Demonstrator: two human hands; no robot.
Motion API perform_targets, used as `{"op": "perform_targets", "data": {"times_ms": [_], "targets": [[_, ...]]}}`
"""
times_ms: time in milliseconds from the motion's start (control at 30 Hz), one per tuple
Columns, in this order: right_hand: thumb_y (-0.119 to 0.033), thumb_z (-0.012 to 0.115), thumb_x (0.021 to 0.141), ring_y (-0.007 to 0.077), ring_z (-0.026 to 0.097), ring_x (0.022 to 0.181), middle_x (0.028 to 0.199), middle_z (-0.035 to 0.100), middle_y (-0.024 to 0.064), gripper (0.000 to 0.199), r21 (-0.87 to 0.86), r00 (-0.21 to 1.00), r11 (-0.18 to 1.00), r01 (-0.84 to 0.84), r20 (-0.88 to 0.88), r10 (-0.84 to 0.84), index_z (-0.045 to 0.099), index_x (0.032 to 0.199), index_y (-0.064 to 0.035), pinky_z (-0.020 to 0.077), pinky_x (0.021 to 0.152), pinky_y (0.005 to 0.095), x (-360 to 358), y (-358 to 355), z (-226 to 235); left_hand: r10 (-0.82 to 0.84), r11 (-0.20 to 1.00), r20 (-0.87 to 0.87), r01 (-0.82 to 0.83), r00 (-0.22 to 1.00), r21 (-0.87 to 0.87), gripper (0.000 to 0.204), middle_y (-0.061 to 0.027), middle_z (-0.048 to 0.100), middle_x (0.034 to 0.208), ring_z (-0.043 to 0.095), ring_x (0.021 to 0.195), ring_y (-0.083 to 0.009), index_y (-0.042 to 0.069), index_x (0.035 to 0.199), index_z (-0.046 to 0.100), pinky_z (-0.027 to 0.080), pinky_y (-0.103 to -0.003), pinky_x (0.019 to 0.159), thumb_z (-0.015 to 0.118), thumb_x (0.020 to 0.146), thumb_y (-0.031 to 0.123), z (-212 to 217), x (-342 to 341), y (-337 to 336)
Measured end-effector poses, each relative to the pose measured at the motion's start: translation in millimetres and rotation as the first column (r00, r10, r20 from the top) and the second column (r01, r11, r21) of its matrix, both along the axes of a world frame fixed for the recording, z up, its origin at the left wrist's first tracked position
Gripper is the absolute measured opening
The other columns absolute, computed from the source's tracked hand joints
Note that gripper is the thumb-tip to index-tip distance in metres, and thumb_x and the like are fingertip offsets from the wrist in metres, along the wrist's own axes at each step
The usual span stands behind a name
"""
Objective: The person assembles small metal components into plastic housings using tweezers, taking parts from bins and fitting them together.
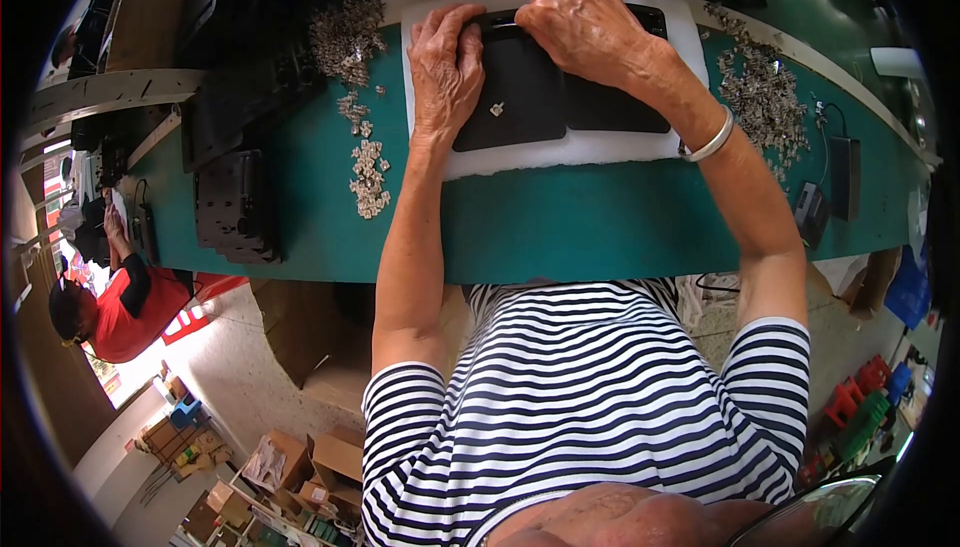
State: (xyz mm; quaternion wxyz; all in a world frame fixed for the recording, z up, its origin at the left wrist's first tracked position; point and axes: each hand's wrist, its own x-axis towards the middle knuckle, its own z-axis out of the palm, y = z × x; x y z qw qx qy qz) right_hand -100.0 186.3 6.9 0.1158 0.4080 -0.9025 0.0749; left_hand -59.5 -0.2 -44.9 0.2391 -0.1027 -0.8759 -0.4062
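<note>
Pressing flat, uncurled, on a black panel (520,92) over a white pad (560,152): left hand (445,67) at 9 o'clock, right hand (580,27) at 12, small metal clip (496,108) between them.

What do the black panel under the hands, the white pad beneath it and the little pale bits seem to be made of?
Black panel: likely moulded plastic, matt and smooth with rounded corners. White pad: looks like soft foam sheet, dull, thick-edged. Small pale clips: possibly metal, faintly shiny; too small to tell.
</note>
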Motion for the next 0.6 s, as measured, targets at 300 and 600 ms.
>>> {"op": "perform_targets", "data": {"times_ms": [300, 600], "targets": [[-0.01, 0.054, 0.087, 0.0271, 0.068, 0.082, 0.083, 0.068, 0.0124, 0.012, 0.05, 0.98, 0.999, 0.002, 0.198, -0.012, 0.065, 0.084, -0.006, 0.0551, 0.074, 0.0405, -7.2, -3.9, 14.5, -0.006, 1.0, -0.012, 0.006, 1.0, 0.002, 0.019, -0.0104, 0.065, 0.101, 0.058, 0.093, -0.032, 0.006, 0.101, 0.068, 0.047, -0.04, 0.084, 0.058, 0.085, 0.004, -1.1, -1.1, 0.0], [-0.016, 0.06, 0.09, 0.0265, 0.065, 0.086, 0.084, 0.068, 0.0068, 0.011, 0.145, 0.979, 0.989, 0.007, 0.2, -0.036, 0.069, 0.09, -0.009, 0.0527, 0.079, 0.0418, -14.0, -0.5, 9.1, 0.004, 1.0, -0.025, -0.004, 1.0, 0.006, 0.019, -0.0101, 0.065, 0.101, 0.058, 0.093, -0.0321, 0.006, 0.101, 0.068, 0.047, -0.04, 0.084, 0.058, 0.085, 0.005, -1.8, -1.3, -0.3]]}}
